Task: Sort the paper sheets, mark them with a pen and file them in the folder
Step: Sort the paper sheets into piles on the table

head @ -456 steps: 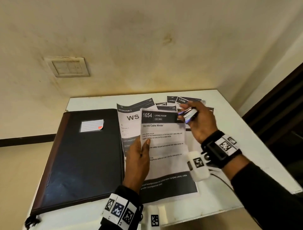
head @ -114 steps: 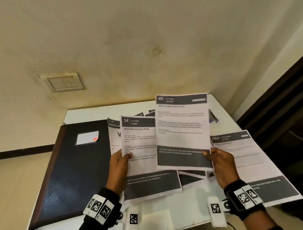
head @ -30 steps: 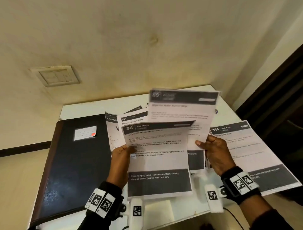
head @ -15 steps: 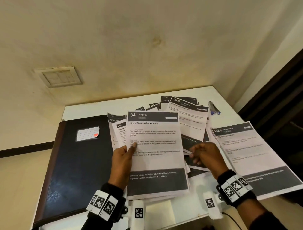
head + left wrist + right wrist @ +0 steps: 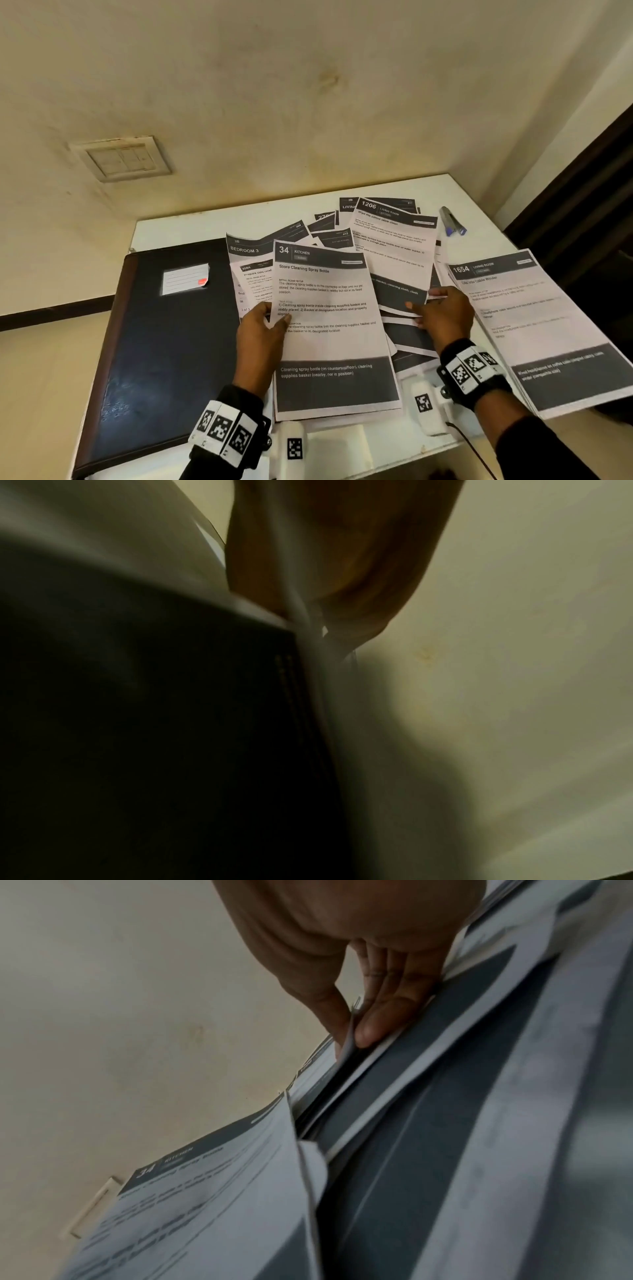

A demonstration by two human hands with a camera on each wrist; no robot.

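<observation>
The left hand [image 5: 262, 334] grips the left edge of the sheet numbered 34 [image 5: 329, 322], headed "Kitchen", thumb on top; the sheet lies over the loose pile of sheets [image 5: 394, 246] spread across the white counter [image 5: 191, 226]. The right hand [image 5: 442, 315] pinches the lower edge of a sheet in that pile, just beside sheet 34; the right wrist view shows thumb and fingers [image 5: 383, 1015] closed on a paper edge. The sheet numbered 1654 [image 5: 534, 318] lies apart at the right, overhanging the counter edge. The dark folder [image 5: 164, 342] lies closed at the left, touching the pile. The pen [image 5: 452, 221] rests at the far right, beyond the sheets.
</observation>
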